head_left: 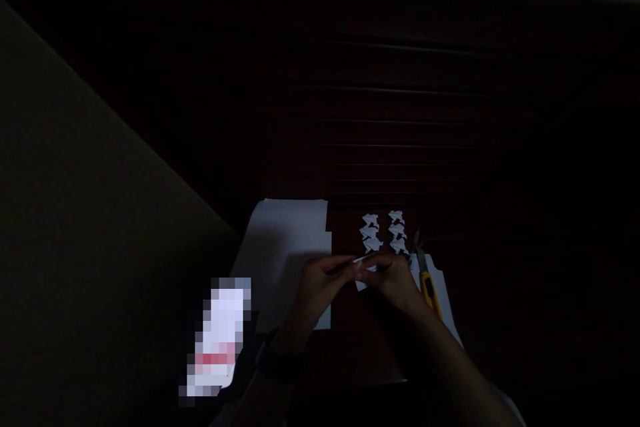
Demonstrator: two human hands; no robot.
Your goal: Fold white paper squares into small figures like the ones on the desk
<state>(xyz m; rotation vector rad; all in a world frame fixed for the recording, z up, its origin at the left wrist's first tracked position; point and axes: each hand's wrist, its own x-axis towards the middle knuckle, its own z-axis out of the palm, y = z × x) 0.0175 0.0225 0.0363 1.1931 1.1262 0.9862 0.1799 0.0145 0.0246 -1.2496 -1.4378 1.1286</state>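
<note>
My left hand (pixel 320 283) and my right hand (pixel 395 280) meet over the dark table, fingertips almost touching. Between them they pinch a small folded piece of white paper (pixel 362 286), mostly covered by the fingers. Just beyond the hands lie several small folded white paper figures in two columns, a left column (pixel 371 232) and a right column (pixel 397 231). Under and beside my left hand is a stack of white paper sheets (pixel 285 233). A dark band sits on my left wrist.
A yellow box cutter (pixel 431 293) lies on white paper (pixel 447 290) right of my right forearm, with a dark pointed tool (pixel 415 240) by its tip. A lit, pixelated screen (pixel 220 333) glows at lower left. Dark ridged panelling (pixel 380 123) stands behind the table; the scene is dim.
</note>
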